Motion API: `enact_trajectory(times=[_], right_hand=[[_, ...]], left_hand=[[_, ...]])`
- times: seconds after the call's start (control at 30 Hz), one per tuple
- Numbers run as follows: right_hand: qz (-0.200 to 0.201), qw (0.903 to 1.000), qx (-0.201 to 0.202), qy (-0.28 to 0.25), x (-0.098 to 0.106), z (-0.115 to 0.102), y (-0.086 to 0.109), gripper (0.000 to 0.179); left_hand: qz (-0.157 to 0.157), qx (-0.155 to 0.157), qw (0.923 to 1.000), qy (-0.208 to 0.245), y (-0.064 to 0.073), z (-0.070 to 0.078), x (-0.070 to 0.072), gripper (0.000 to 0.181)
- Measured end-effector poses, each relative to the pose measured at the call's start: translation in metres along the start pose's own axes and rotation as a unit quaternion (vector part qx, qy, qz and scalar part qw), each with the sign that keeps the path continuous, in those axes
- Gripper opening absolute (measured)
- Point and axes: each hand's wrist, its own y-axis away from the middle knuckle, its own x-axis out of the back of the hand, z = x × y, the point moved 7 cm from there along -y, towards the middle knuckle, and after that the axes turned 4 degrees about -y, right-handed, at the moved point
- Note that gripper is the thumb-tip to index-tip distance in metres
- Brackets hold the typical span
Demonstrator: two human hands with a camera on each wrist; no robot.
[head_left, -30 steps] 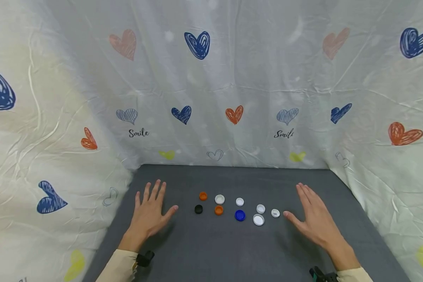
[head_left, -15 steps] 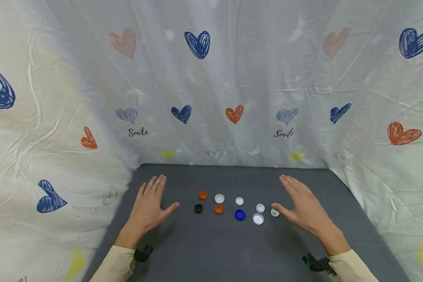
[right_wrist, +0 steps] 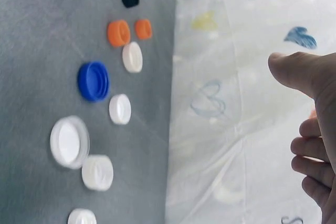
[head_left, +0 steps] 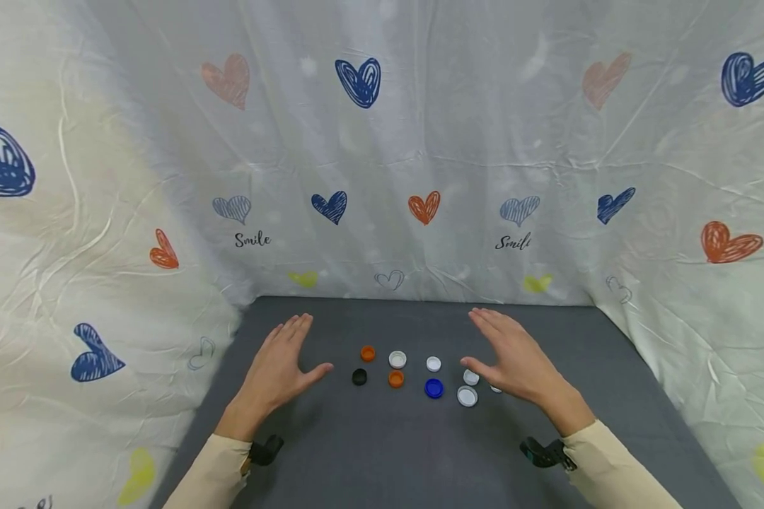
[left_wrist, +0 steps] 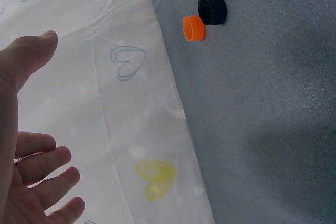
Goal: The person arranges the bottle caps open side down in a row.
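Zero objects are held by the left hand [head_left: 274, 375], which is raised above the grey table [head_left: 382, 452], fingers loosely extended and thumb spread. To its right a black cap [head_left: 359, 377] is found, then a far orange cap [head_left: 367, 353], then a near orange cap [head_left: 396, 379] with a ringed white cap [head_left: 397, 360] just beyond. Next, a small white cap [head_left: 433, 364] is noted behind a blue cap [head_left: 434, 388]. Farther along, a large white cap [head_left: 467, 396] is backed by a mid-sized white cap [head_left: 471, 377]; an end white cap [right_wrist: 82, 217] is mostly hidden in the head view by the right hand [head_left: 516, 360], also raised, thumb apart, nothing gripped. All nine are judged light, stiff plastic, hardly breakable but prone to skidding. Side walls are best pinched between thumb and forefinger; pressing down first should be avoided.
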Motion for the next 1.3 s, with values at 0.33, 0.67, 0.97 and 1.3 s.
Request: enact_trajectory(times=[0.33, 0.67, 0.97, 1.3], right_hand=[[-0.026, 0.9985, 0.049, -0.002, -0.029, -0.026, -0.032, 0.076], [-0.044, 0.9968, 0.065, -0.013, -0.057, -0.046, -0.055, 0.069], [-0.054, 0.9948, 0.083, -0.024, -0.084, -0.066, -0.068, 0.063], [-0.062, 0.9924, 0.099, -0.040, -0.112, -0.082, -0.074, 0.054]], left_hand=[[-0.001, -0.015, 0.9997, 0.019, -0.009, 0.014, -0.005, 0.095], [-0.014, -0.005, 0.9993, 0.035, -0.013, 0.020, -0.017, 0.089], [-0.030, 0.001, 0.9980, 0.056, -0.016, 0.025, -0.030, 0.086], [-0.037, -0.006, 0.9972, 0.064, -0.014, 0.029, -0.053, 0.075]])
